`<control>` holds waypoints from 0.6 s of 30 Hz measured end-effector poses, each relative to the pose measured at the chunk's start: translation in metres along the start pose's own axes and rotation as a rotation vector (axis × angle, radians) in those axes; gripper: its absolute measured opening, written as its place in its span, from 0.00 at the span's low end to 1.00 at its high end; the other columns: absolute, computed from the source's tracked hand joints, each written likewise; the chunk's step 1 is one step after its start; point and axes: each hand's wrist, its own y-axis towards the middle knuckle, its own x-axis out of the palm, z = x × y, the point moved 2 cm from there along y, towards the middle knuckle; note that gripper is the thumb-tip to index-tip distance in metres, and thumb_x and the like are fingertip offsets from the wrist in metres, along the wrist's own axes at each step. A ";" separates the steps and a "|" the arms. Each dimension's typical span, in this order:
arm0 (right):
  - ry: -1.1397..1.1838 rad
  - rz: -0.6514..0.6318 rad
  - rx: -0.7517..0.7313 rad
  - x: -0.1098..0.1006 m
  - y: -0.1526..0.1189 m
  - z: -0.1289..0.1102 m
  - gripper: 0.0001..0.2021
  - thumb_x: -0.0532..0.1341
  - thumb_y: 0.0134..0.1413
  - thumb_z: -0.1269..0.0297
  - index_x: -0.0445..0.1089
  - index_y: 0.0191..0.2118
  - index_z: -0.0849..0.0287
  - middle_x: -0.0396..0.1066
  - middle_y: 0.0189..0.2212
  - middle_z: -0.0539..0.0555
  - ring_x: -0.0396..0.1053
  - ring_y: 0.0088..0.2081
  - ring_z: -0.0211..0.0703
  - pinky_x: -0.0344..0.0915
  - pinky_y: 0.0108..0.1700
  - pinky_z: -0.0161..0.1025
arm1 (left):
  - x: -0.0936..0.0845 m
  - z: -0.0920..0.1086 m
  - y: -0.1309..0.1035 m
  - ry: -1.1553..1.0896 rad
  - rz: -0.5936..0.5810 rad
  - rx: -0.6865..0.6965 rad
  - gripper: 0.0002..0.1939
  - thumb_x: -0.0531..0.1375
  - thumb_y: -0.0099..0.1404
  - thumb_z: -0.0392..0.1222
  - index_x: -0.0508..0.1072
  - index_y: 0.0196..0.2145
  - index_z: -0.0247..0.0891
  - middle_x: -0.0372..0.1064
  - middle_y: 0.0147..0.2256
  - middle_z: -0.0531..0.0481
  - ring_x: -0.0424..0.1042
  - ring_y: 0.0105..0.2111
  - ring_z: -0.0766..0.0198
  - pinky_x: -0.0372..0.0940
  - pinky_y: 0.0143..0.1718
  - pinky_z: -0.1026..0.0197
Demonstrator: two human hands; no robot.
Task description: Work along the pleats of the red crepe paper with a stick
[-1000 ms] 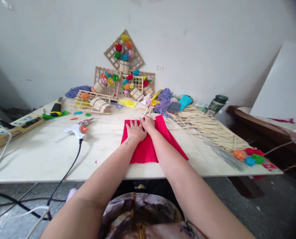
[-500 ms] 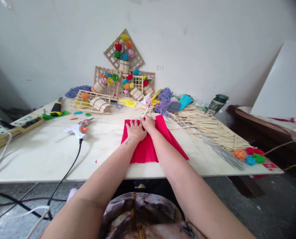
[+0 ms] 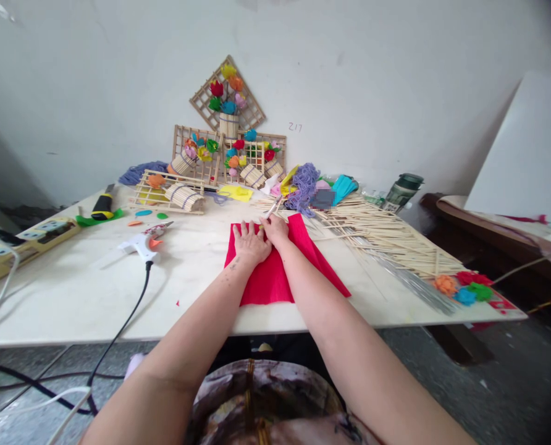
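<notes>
A sheet of red crepe paper (image 3: 264,284) lies on the table in front of me, with a slit or gap near its upper right. My left hand (image 3: 253,242) rests flat on the paper's upper left part, fingers spread. Beside it, my right hand (image 3: 275,230) is closed around a slim whitish pen (image 3: 272,207), whose upper end leans up and away. The pen's tip is hidden by my fingers, close to my left fingertips.
To the left are a white glue gun (image 3: 141,245) with a black cord, a yellow-black cutter (image 3: 103,206) and a power strip (image 3: 29,247). Wooden sticks (image 3: 386,238) and metal wires (image 3: 409,284) spread at right. Lattice frames with paper flowers (image 3: 229,93) stand behind, near purple yarn (image 3: 306,184).
The view has shifted very slightly. Both hands stay in nearly the same place on the red paper, and the pen tilts a little differently.
</notes>
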 end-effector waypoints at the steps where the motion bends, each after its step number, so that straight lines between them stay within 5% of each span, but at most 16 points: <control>1: 0.000 -0.005 0.001 0.000 0.000 0.000 0.16 0.50 0.55 0.52 0.69 0.40 0.55 0.72 0.39 0.54 0.67 0.43 0.44 0.61 0.40 0.37 | 0.000 0.000 0.000 -0.002 -0.006 0.002 0.31 0.39 0.61 0.54 0.56 0.58 0.42 0.45 0.61 0.45 0.37 0.61 0.46 0.31 0.58 0.40; 18: -0.006 -0.021 -0.002 0.000 0.000 -0.001 0.16 0.50 0.56 0.52 0.69 0.41 0.54 0.71 0.40 0.54 0.67 0.43 0.43 0.61 0.40 0.36 | -0.003 0.001 0.000 0.011 -0.036 -0.009 0.30 0.39 0.61 0.52 0.56 0.58 0.41 0.47 0.61 0.44 0.43 0.60 0.46 0.31 0.57 0.38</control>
